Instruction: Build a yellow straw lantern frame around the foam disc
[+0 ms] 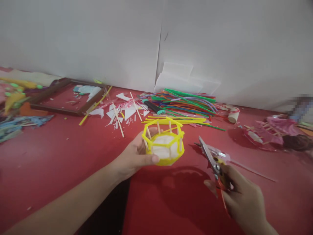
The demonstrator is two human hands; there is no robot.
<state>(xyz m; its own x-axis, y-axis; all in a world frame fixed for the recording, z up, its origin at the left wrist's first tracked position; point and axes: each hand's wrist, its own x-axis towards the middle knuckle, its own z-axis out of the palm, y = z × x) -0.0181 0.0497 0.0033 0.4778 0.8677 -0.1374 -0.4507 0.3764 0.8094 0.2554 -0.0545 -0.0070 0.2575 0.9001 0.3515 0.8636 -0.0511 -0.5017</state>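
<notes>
My left hand (135, 156) is closed around a small yellow basket frame (164, 141) made of pipe cleaners and short wooden sticks, with a white base inside. It is held just above the red surface (61, 156). My right hand (241, 195) grips the handles of a pair of scissors (211, 158), blades pointing up and left toward the basket but apart from it. A thin stick or pink piece lies by the scissors' blades.
A pile of coloured pipe cleaners (186, 101) lies by the white wall. White scraps and wooden sticks (119, 114) are scattered to the left, beside a brown frame (66, 96). A paper cup (233, 115) and pink craft pieces (271, 132) sit at the right.
</notes>
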